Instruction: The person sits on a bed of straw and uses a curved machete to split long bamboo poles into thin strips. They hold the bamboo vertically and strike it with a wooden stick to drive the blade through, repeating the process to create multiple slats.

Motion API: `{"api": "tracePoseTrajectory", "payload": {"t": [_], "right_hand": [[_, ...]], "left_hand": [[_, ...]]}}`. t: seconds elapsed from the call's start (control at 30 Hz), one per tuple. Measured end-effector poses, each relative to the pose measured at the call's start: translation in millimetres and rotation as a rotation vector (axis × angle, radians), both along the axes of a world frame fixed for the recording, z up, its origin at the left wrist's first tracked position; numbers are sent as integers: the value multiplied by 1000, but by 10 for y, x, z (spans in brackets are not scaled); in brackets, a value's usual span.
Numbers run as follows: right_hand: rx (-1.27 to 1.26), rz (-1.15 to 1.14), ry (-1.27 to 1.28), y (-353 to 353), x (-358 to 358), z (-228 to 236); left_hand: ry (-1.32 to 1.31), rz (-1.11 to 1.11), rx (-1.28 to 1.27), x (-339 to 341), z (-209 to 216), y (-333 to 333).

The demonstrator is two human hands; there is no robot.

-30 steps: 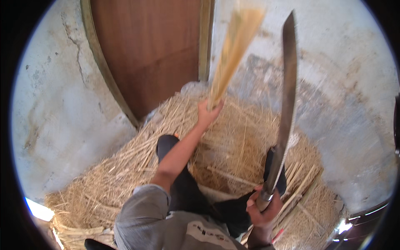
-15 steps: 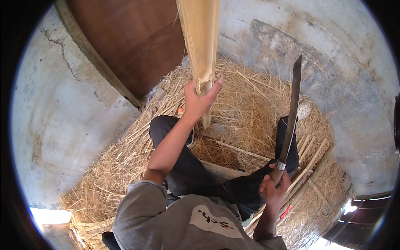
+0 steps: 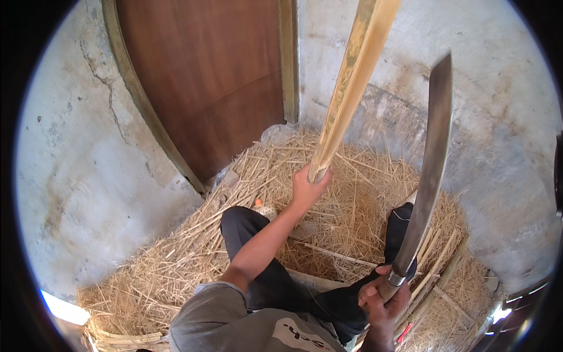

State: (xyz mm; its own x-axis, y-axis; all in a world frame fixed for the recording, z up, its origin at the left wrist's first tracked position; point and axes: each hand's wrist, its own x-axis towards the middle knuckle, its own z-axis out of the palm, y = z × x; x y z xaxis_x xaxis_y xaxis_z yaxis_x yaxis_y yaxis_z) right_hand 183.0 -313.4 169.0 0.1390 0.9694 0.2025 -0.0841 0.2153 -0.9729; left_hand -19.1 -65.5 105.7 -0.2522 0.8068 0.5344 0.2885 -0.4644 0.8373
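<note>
Your left hand [image 3: 308,189] is wrapped tight around the low end of a long pale cane [image 3: 350,88] that rises toward 12 o'clock. Your right hand [image 3: 381,296], at 5 o'clock, is clenched on the handle of a long knife [image 3: 428,176]. The cane looks stiff, light and smooth, so hold it low. Loose straw [image 3: 176,258] covers the floor beneath you; a wooden door [image 3: 217,82] and a plastered wall [image 3: 76,146] stand close ahead.
</note>
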Motion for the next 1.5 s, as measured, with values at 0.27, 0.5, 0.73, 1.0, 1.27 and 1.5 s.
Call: {"api": "tracePoseTrajectory", "payload": {"t": [0.27, 0.5, 0.73, 1.0, 1.27, 1.5], "right_hand": [[276, 86, -274, 143, -171, 751], [230, 51, -301, 172, -262, 852], [207, 96, -264, 262, -355, 867], [511, -95, -356, 233, -404, 1011], [216, 36, -236, 450, -409, 937], [168, 79, -237, 402, -367, 1070]], "left_hand": [[-14, 52, 3, -8, 4, -68], [-15, 78, -12, -19, -40, -119], [7, 110, 15, -26, -41, -94], [-58, 101, 42, 22, 20, -104], [-54, 83, 37, 62, 3, -106], [-66, 110, 39, 20, -88, -23]]}}
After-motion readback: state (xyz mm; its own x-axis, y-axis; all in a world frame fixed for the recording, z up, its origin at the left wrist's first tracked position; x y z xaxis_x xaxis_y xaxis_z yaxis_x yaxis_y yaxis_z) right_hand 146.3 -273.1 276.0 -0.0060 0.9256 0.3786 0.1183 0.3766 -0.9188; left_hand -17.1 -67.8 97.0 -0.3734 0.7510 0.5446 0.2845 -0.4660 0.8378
